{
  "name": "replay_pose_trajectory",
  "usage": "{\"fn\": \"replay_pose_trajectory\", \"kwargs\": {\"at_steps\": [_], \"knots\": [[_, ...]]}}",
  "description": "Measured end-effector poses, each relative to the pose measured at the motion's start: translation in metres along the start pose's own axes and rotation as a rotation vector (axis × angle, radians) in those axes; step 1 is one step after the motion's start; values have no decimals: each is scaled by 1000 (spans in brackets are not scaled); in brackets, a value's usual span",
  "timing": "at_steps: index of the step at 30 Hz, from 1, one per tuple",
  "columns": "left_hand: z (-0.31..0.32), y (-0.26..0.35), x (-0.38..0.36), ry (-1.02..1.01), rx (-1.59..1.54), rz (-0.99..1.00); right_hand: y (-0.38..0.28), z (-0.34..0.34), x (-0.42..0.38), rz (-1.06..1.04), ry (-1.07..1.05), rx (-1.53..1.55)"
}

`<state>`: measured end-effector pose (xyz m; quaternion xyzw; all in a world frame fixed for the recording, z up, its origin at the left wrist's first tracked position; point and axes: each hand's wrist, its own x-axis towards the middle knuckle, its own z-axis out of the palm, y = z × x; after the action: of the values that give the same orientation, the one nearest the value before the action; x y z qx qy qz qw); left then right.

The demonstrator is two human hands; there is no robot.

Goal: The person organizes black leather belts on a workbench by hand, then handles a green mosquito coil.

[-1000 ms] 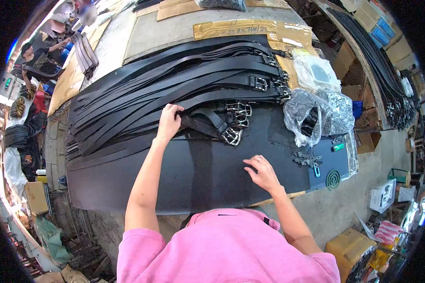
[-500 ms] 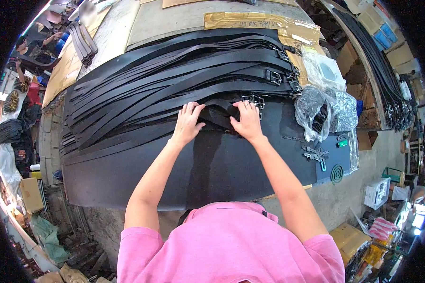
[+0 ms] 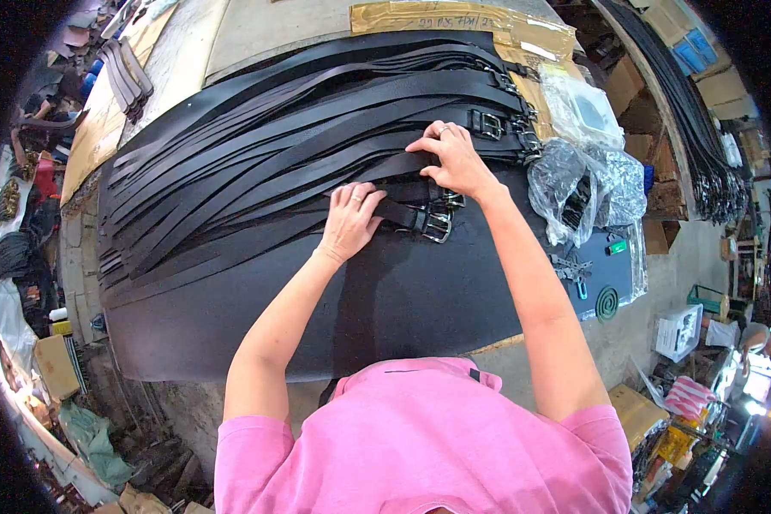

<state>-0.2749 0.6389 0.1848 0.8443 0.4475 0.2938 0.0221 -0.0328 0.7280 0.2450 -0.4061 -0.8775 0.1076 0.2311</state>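
Black leather belts (image 3: 274, 128) lie side by side in a wide pile on a dark sheet. My left hand (image 3: 351, 221) has its fingers curled over the nearest belt (image 3: 399, 212), left of its silver buckle (image 3: 437, 225). Farther back and to the right, my right hand (image 3: 457, 161) grips another belt (image 3: 394, 164) by its edges, between thumb and fingers. Part of that belt is hidden under the hand. More buckles (image 3: 488, 125) lie at the pile's right end.
Clear plastic bags (image 3: 587, 193) sit right of the buckles. Near the right edge are a green lighter (image 3: 617, 248), small metal pieces (image 3: 571, 268) and a green coil (image 3: 606, 303). More black belts (image 3: 690, 120) hang over a surface at the far right.
The bent belt between my hands now lies flatter, its buckle showing in front. My right hand has moved back and slightly right onto another belt. My left hand has shifted slightly right.
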Motion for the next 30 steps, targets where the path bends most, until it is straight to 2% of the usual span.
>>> {"fn": "replay_pose_trajectory", "kwargs": {"at_steps": [1, 3, 5, 7, 8, 12, 15, 19, 20, 24, 30], "knots": [[-2, 4, 6, -27, -47, 19, 1, 1, -2, -13, 0, 33], [4, 7, 13, -57, -34, 59, -9, 4, -9, -51, 144, 6], [13, 3, 18, -52, -103, 40, -25, 9, -19, -3, 251, 90], [19, 1, 25, -5, -121, 15, -41, 22, -41, 109, 242, 143], [20, 1, 24, 7, -123, -11, -48, 31, -51, 59, 291, 109], [23, 2, 35, 39, -150, -64, -56, 50, -86, 296, 192, -38], [23, 2, 35, 36, -174, -66, -35, 58, -94, 219, 192, 62], [16, 4, 37, 78, -162, 1, -19, 30, -85, 230, 226, 189], [16, 5, 38, 101, -170, -8, -19, 20, -82, 245, 245, 155], [21, 8, 40, 141, -139, -41, -8, 8, -66, 29, 316, -42], [-3, 23, 36, -64, -143, 11, 14, 9, -99, -73, 56, 21]]}}
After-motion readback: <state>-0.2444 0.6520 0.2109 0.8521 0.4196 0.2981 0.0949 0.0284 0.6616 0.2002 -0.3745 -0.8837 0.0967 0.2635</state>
